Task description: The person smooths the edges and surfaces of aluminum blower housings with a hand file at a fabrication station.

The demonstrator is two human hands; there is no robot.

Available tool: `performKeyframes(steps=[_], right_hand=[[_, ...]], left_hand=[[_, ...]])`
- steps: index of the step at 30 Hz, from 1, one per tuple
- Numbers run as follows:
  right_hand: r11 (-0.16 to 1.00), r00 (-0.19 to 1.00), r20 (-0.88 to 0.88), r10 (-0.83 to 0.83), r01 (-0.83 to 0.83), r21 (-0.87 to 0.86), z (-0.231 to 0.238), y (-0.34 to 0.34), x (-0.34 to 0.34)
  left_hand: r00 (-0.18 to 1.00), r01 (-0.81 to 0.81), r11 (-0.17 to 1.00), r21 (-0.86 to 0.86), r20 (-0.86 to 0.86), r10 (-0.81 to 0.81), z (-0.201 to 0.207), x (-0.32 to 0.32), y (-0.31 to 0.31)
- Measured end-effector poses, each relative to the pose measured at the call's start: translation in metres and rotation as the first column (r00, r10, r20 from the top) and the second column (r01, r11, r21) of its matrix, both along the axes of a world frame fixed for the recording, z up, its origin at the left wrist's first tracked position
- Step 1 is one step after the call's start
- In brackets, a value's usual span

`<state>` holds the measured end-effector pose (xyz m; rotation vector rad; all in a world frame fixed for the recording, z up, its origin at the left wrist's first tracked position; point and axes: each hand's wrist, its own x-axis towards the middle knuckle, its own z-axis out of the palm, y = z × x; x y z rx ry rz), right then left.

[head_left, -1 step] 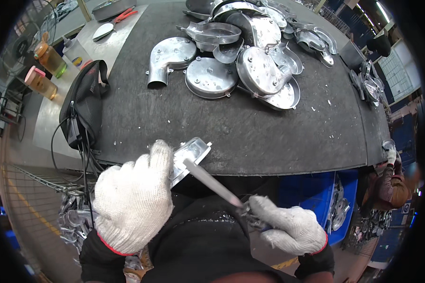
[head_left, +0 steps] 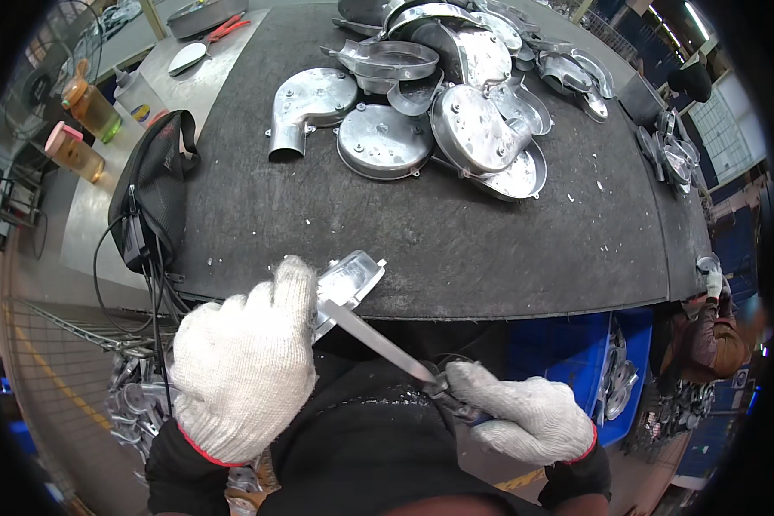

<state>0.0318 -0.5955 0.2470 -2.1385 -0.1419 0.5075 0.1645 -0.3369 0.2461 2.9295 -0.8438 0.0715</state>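
My left hand [head_left: 245, 370], in a white knit glove with a red cuff edge, is closed round a shiny metal casting [head_left: 353, 277] just over the table's near edge. Its glove hides much of that part. Gripped in my gloved right hand [head_left: 529, 413] is a flat metal file [head_left: 378, 342], slanting up and to the left. The file's tip lies at the near side of the casting; whether it touches cannot be told. My right fingers cover most of the handle.
Several round metal housings [head_left: 385, 142] are heaped on the dark tabletop [head_left: 335, 224]. At left stand a black bag [head_left: 156, 189] with cables and bottles [head_left: 95, 107]. A blue bin [head_left: 559, 361] with metal parts is below right. Another person [head_left: 705, 344] works at far right.
The file has slid slightly left and toward me, its tip now lower along the casting. My right hand has shifted a little with it; my left hand and the casting stay nearly still.
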Motion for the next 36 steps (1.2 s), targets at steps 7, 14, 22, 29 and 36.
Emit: performKeyframes(steps=[7, 14, 22, 29, 36], right_hand=[[0.993, 0.990, -0.131, 0.052, -0.038, 0.109, -0.010, 0.001, -0.002], [0.946, 0.884, -0.449, -0.131, 0.246, 0.209, -0.005, 0.001, -0.002], [0.933, 0.871, -0.491, -0.003, 0.179, 0.312, -0.014, -0.004, -0.011], [0.985, 0.994, 0.097, 0.053, -0.068, 0.159, -0.022, 0.001, -0.021], [0.957, 0.977, 0.158, -0.144, 0.178, -0.229, -0.002, 0.024, -0.001]], left_hand=[[1.000, 0.005, 1.000, 0.019, 0.006, -0.006, 0.001, 0.000, -0.001], [0.987, 0.105, 0.992, 0.072, 0.113, -0.113, -0.005, 0.000, 0.002], [0.991, 0.099, 0.989, 0.111, 0.074, -0.108, -0.004, -0.007, -0.002], [0.999, 0.010, 1.000, 0.029, 0.043, -0.011, 0.002, -0.006, -0.006], [0.996, 0.068, 0.992, -0.107, 0.060, -0.062, 0.006, 0.011, -0.025]])
